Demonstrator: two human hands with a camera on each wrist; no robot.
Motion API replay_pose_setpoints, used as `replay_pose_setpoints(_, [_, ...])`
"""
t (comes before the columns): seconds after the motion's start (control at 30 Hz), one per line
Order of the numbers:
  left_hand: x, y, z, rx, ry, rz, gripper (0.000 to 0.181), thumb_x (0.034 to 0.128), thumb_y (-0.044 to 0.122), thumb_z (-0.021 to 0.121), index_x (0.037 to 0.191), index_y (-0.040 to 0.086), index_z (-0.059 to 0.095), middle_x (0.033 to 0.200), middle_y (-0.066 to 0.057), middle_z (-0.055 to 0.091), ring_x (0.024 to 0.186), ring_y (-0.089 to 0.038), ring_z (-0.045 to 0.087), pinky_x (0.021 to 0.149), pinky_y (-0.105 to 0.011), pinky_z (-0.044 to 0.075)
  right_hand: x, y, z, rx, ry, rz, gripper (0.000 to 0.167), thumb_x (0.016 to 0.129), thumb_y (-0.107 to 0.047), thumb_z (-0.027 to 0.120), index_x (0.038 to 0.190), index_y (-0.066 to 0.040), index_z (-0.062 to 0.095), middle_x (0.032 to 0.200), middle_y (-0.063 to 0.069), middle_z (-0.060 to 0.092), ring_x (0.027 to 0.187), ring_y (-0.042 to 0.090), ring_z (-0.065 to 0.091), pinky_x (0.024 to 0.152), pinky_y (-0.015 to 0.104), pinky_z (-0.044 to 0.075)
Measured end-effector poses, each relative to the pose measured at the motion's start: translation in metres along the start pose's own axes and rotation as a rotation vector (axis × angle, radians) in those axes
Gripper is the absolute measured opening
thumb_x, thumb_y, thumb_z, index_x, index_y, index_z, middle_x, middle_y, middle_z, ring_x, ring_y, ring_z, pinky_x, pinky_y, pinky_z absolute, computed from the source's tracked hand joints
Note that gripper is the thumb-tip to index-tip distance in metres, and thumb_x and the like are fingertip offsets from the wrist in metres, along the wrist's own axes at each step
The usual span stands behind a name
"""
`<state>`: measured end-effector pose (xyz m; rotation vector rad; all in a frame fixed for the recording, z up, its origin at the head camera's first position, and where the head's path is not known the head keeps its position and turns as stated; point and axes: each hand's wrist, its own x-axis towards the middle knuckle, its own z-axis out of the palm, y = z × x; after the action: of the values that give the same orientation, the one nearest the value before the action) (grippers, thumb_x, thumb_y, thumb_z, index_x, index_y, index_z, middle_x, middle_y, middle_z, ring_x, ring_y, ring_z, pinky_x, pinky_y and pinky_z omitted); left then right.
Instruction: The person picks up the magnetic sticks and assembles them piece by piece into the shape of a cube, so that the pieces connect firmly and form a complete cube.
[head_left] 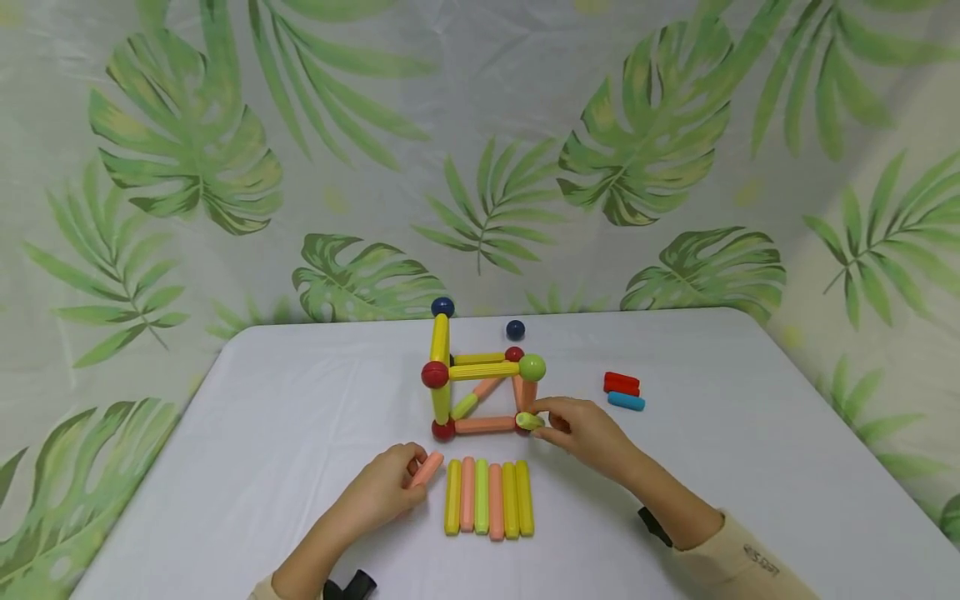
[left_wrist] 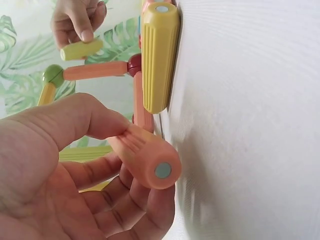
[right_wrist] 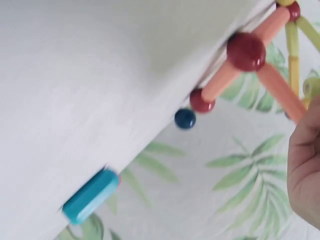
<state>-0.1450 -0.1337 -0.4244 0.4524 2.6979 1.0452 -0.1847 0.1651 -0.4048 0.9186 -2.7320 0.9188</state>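
My left hand (head_left: 386, 483) pinches a salmon-pink magnetic rod (head_left: 427, 469) between thumb and fingers; its round metal end faces the left wrist view. My right hand (head_left: 588, 433) holds a yellow-green magnetic rod (head_left: 529, 421), which in the left wrist view is raised off the table. Between the hands and the backdrop stands a frame of rods and balls. It has a green ball (head_left: 532, 367) at the upper right, a red ball (head_left: 435, 374) at the upper left and a dark blue ball (head_left: 442, 307) behind. Pink rods (head_left: 485, 425) and red balls form its base.
Several yellow, pink and green rods (head_left: 482, 497) lie side by side in front of the frame. A loose dark blue ball (head_left: 515, 330) rests behind it. Red rods (head_left: 622, 383) and a blue rod (head_left: 626, 401) lie to the right on the white table (head_left: 225, 442).
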Motion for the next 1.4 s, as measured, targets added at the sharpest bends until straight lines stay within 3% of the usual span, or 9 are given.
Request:
replay_pose_setpoints(0.27, [0.001, 0.0, 0.0, -0.009, -0.014, 0.025, 0.035, 0.0711, 0.003, 0.063, 0.104, 0.0, 0.054, 0.077, -0.001, 0.052, 0.059, -0.012, 0.049, 0.047, -0.025, 0.043, 0.021, -0.005, 0.028, -0.084, -0.002, 0.04, 0.021, 0.079, -0.018, 0.07, 0.1, -0.017, 0.064, 0.056, -0.012, 0.039, 0.05, 0.004, 0.038, 0.045, 0.018, 0.032])
replay_pose_setpoints(0.57, [0.001, 0.0, 0.001, 0.006, -0.035, 0.028, 0.033, 0.0728, 0.003, 0.063, 0.104, 0.0, 0.054, 0.078, -0.001, 0.05, 0.061, -0.012, 0.048, 0.048, -0.024, 0.043, 0.027, -0.007, 0.033, -0.159, -0.024, 0.093, 0.025, 0.08, -0.019, 0.069, 0.104, -0.013, 0.063, 0.057, -0.01, 0.042, 0.05, 0.006, 0.039, 0.044, 0.019, 0.033])
replay_pose_setpoints(0.7, [0.0, 0.0, 0.001, 0.006, -0.041, 0.028, 0.033, 0.0727, 0.003, 0.063, 0.104, 0.0, 0.054, 0.079, -0.002, 0.05, 0.06, -0.012, 0.048, 0.048, -0.024, 0.043, 0.025, -0.008, 0.03, -0.183, -0.02, 0.047, 0.029, 0.08, -0.021, 0.068, 0.107, -0.015, 0.058, 0.057, -0.01, 0.041, 0.048, 0.006, 0.038, 0.044, 0.018, 0.033])
replay_pose_setpoints(0.87, [0.0, 0.0, 0.001, -0.004, -0.046, 0.035, 0.034, 0.0737, 0.003, 0.063, 0.106, -0.001, 0.054, 0.079, -0.002, 0.05, 0.058, -0.012, 0.049, 0.047, -0.025, 0.043, 0.013, -0.002, 0.018, -0.081, 0.105, -0.073, 0.026, 0.074, -0.018, 0.074, 0.084, -0.013, 0.05, 0.058, -0.011, 0.036, 0.05, 0.004, 0.035, 0.044, 0.018, 0.031])
replay_pose_setpoints(0.97, [0.0, 0.0, 0.001, -0.01, -0.046, 0.043, 0.035, 0.0742, 0.003, 0.063, 0.108, -0.001, 0.053, 0.08, -0.002, 0.05, 0.056, -0.011, 0.049, 0.046, -0.025, 0.043, 0.009, 0.008, 0.01, 0.043, 0.164, -0.04, 0.035, 0.071, -0.017, 0.077, 0.077, -0.009, 0.044, 0.059, -0.006, 0.034, 0.05, 0.007, 0.035, 0.044, 0.019, 0.029])
replay_pose_setpoints(1.07, [0.0, 0.0, 0.0, -0.02, -0.053, 0.046, 0.035, 0.075, 0.003, 0.062, 0.109, -0.001, 0.053, 0.079, -0.002, 0.051, 0.055, -0.011, 0.05, 0.046, -0.025, 0.043, 0.011, 0.019, 0.008, 0.196, 0.107, 0.089, 0.04, 0.071, -0.019, 0.077, 0.09, -0.005, 0.046, 0.071, 0.004, 0.043, 0.061, 0.015, 0.043, 0.049, 0.021, 0.034])
replay_pose_setpoints(1.2, [0.0, 0.0, 0.0, -0.018, -0.066, 0.039, 0.035, 0.076, 0.004, 0.061, 0.109, 0.002, 0.052, 0.076, 0.0, 0.055, 0.055, -0.011, 0.051, 0.047, -0.025, 0.043, 0.021, 0.03, 0.012, 0.338, -0.068, 0.25, 0.053, 0.073, -0.024, 0.075, 0.113, -0.006, 0.045, 0.1, 0.01, 0.047, 0.084, 0.023, 0.047, 0.065, 0.026, 0.042])
replay_pose_setpoints(1.3, [0.0, 0.0, 0.0, 0.012, -0.057, 0.055, 0.035, 0.0763, 0.006, 0.061, 0.11, 0.004, 0.052, 0.077, 0.001, 0.056, 0.06, -0.011, 0.051, 0.051, -0.025, 0.043, 0.029, 0.034, 0.018, 0.374, -0.159, 0.26, 0.041, 0.075, -0.025, 0.074, 0.106, -0.01, 0.051, 0.108, 0.006, 0.05, 0.089, 0.024, 0.047, 0.07, 0.031, 0.043])
replay_pose_setpoints(1.4, [0.002, 0.001, 0.0, 0.035, -0.036, 0.092, 0.036, 0.0773, 0.007, 0.061, 0.112, 0.006, 0.053, 0.082, 0.002, 0.057, 0.067, -0.011, 0.05, 0.056, -0.025, 0.043, 0.035, 0.038, 0.024, 0.401, -0.193, 0.218, 0.027, 0.077, -0.022, 0.072, 0.09, -0.009, 0.053, 0.108, 0.003, 0.055, 0.088, 0.023, 0.047, 0.07, 0.031, 0.042])
